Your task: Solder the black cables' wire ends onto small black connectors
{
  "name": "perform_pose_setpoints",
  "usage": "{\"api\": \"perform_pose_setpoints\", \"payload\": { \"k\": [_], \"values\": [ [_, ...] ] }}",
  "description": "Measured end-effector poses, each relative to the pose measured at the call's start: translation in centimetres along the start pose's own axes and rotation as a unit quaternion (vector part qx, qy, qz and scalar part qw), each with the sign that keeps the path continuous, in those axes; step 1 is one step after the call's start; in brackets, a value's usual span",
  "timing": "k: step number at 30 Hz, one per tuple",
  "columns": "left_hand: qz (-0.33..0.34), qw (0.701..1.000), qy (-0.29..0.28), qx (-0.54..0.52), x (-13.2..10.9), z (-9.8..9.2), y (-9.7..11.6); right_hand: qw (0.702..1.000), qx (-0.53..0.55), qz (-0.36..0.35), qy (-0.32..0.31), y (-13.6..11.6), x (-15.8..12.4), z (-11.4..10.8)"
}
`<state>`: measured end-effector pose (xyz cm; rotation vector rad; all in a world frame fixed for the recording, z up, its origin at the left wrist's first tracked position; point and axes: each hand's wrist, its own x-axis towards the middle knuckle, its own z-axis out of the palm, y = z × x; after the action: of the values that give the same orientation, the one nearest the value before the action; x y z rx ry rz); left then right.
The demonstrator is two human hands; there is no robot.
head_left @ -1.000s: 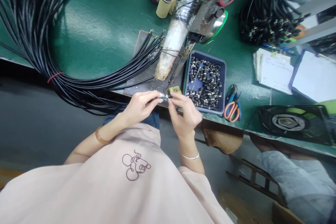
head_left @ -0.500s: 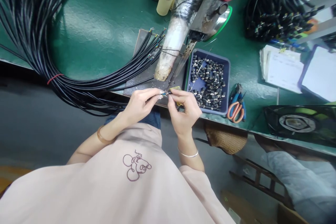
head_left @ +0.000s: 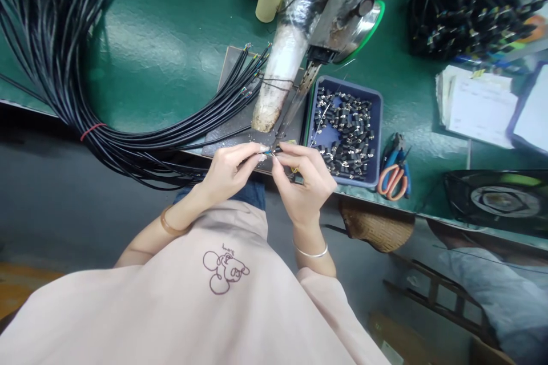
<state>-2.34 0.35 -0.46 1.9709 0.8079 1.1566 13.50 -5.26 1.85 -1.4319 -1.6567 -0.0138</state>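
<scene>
With thumb and forefinger, my left hand (head_left: pixel 231 168) pinches a thin blue wire (head_left: pixel 268 152) at the end of a black cable. My right hand (head_left: pixel 306 179) is closed in a pinch facing it, around a small dark piece mostly hidden by the fingers. The fingertips of both hands almost meet just below the tip of a soldering iron (head_left: pixel 298 91), which slants down from a fixed holder. Left of it, a bundle of black cables (head_left: pixel 171 138) lies with stripped coloured wire ends on a dark board (head_left: pixel 222 145).
A blue bin (head_left: pixel 377 142) of small black connectors stands right of the iron. Beside it lie orange-handled scissors (head_left: pixel 391 179) and blue pliers (head_left: pixel 398 148). A foil-wrapped duct (head_left: pixel 278 63) hangs over the board. Papers (head_left: pixel 479 105) and a black fan (head_left: pixel 500 202) are farther right.
My right hand has shifted slightly, its fingers a little more spread below the pinch. The left hand keeps its hold. The view has turned slightly.
</scene>
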Motion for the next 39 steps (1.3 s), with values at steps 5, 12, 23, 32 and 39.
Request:
{"api": "perform_pose_setpoints", "payload": {
  "k": [5, 12, 23, 32, 39],
  "values": [
    [-0.039, 0.999, -0.026, -0.01, 0.0, -0.2, 0.2, 1.0, 0.0, 0.0, 0.0, -0.2, -0.2, -0.2],
    [-0.072, 0.996, -0.025, -0.036, -0.1, -0.1, 0.1, 1.0, -0.021, -0.008, -0.015, -0.2, 0.0, -0.4],
    [-0.041, 0.998, -0.045, -0.033, -0.7, -0.4, 0.6, 0.996, 0.036, 0.072, 0.033, 0.1, -1.1, -1.1],
    [0.086, 0.994, 0.026, 0.059, -1.8, 0.2, 0.9, 0.955, 0.128, 0.223, -0.149, -0.3, 0.6, -2.6],
    [-0.049, 0.99, -0.056, -0.117, -1.1, -1.3, 1.4, 0.962, 0.172, 0.164, -0.134, -0.2, -0.7, -2.1]
  ]
}}
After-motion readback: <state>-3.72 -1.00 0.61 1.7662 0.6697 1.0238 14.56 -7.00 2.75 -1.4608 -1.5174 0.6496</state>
